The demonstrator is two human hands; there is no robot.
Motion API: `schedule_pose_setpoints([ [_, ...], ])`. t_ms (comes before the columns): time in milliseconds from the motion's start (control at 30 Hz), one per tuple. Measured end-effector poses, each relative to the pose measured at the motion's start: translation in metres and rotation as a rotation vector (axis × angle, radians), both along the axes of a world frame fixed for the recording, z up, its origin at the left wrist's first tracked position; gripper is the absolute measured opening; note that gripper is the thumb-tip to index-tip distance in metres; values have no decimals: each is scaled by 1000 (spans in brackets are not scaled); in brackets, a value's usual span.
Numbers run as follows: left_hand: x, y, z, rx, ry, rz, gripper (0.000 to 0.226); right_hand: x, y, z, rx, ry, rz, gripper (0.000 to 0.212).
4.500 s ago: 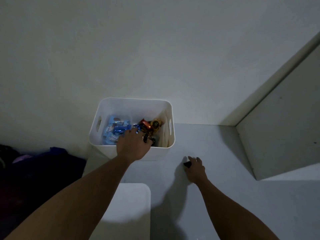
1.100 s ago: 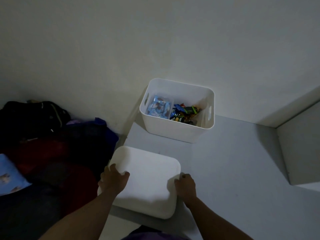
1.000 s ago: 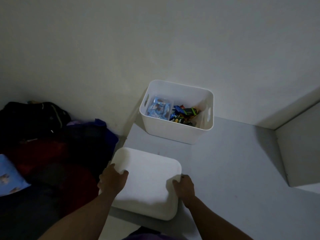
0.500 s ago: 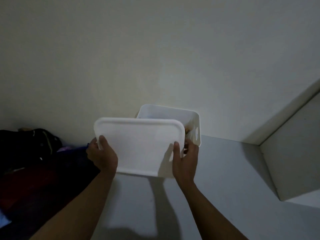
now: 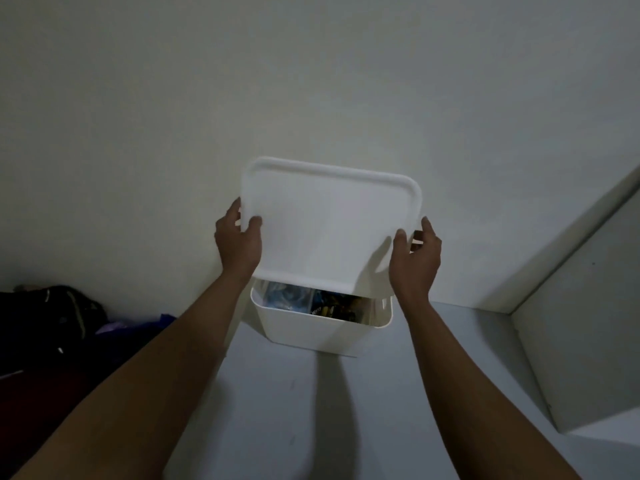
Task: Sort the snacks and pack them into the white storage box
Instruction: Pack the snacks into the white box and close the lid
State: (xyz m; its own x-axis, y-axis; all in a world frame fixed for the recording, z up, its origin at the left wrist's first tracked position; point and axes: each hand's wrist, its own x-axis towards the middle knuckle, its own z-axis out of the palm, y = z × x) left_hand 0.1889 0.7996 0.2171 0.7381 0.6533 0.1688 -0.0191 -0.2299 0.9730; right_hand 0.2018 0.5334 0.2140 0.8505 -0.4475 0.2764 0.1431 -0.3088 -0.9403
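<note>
Storage box (image 5: 318,332): white, upright on the tabletop, back against the wall, directly under the lid that both grips hold.
Left grip (image 5: 239,242): closed on the lid's left edge, thumb (image 5: 254,221) flat on the top face, the fingers wrapped behind the rim.
Right grip (image 5: 415,261): closed on the lid's right edge, thumb on the top face, fingers (image 5: 426,223) curled round the rim.
Lid (image 5: 329,230): white, a rounded rectangle with a raised border. It is tilted, near edge low over the box and far edge lifted toward the wall. It hides most of the opening. Whether its near edge touches the box rim is hard to tell in this dim light.
Snacks, left side: blue packets (image 5: 285,299) show in the open strip below the lid, inside the box.
Snacks, right side: dark and gold wrappers (image 5: 332,308) lie just beside the blue ones, also inside the box.
Tabletop (image 5: 311,410): pale grey. Both forearms cast shadows across it.
Wall (image 5: 242,98): plain off-white, filling the upper view.
Right side: a pale flat panel (image 5: 581,341) stands at an angle, well apart from the box.
Left side: a dark bag (image 5: 59,317) and a purple cloth (image 5: 138,327) lie below the tabletop's edge.
</note>
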Motion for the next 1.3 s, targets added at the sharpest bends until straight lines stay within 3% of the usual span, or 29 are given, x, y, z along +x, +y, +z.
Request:
schedule_pose_setpoints([
  [300, 38, 26, -74, 270, 540, -279, 85, 36, -20, -60, -124, 295, 87, 42],
  [400, 38, 21, -95, 388, 701, -306, 83, 37, -20, -87, -121, 389, 82, 36],
  [633, 50, 21, -125, 290, 576, -314, 72, 42, -10, -114, -59, 393, 1, 30],
  [800, 55, 22, -130, 284, 615, -406, 70, 49, -6, -121, -286, 407, 48, 35],
  [967, 63, 24, -129, 297, 617, -476, 71, 48, -2, -124, -537, 548, 193, 57],
  [1300, 62, 25, -140, 314, 557, -402, 92, 52, 3, -130, -716, 621, 162, 67],
])
